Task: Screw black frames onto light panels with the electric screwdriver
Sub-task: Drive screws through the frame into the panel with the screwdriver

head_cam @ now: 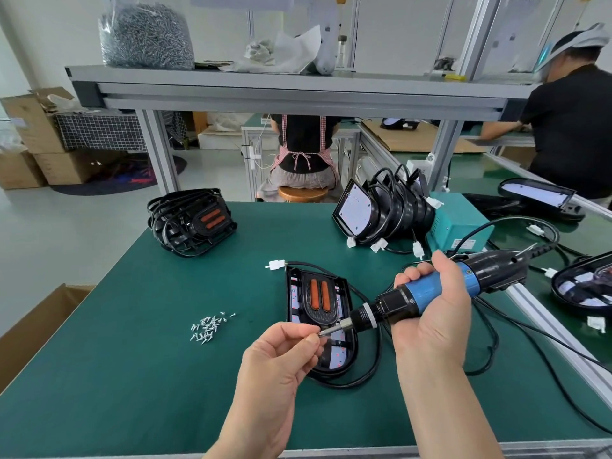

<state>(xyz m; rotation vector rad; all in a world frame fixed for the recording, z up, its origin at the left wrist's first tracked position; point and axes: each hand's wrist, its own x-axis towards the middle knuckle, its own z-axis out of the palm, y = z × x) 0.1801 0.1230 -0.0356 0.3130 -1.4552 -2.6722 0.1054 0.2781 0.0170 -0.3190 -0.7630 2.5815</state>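
A light panel (299,303) with a black frame and two orange bars lies flat on the green mat in front of me, its black cable looped around it. My right hand (430,313) grips the blue and black electric screwdriver (427,293), held nearly level with its bit pointing left over the panel. My left hand (281,356) pinches a small screw (318,334) against the tip of the bit. A pile of loose silver screws (208,327) lies on the mat to the left of the panel.
A stack of black frames (192,221) sits at the mat's far left. A row of light panels (381,210) leans at the far right beside a teal power box (458,220). More panels and cables lie right. A cardboard box (36,323) stands left. Two people work behind.
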